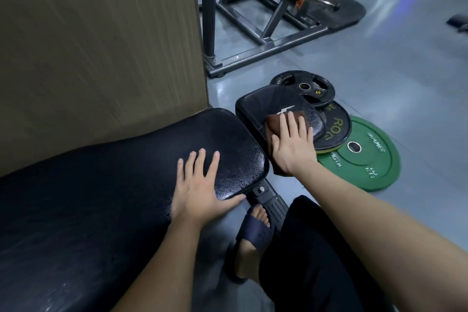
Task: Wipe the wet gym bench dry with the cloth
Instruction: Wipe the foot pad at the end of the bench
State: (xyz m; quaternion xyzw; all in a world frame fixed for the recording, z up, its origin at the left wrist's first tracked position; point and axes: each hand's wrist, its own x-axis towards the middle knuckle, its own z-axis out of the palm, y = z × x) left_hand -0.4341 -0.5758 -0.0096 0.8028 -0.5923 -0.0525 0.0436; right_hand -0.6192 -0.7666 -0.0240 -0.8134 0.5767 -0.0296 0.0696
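While the left hand (200, 185) lies spread flat on the long bench surface (101, 185), bracing near its end, the right hand (293, 144) presses straight fingers onto the brown cloth (274, 123) over the small seat pad (260, 104). That cloth looks soft and light, folded thick, so it's best driven under a flat palm, not pinched. The vinyl looks slick; the speckle by the left hand may be droplets, hard to say.

Brown cloth (274, 123) atop the small end pad of wet black bench (114, 185)
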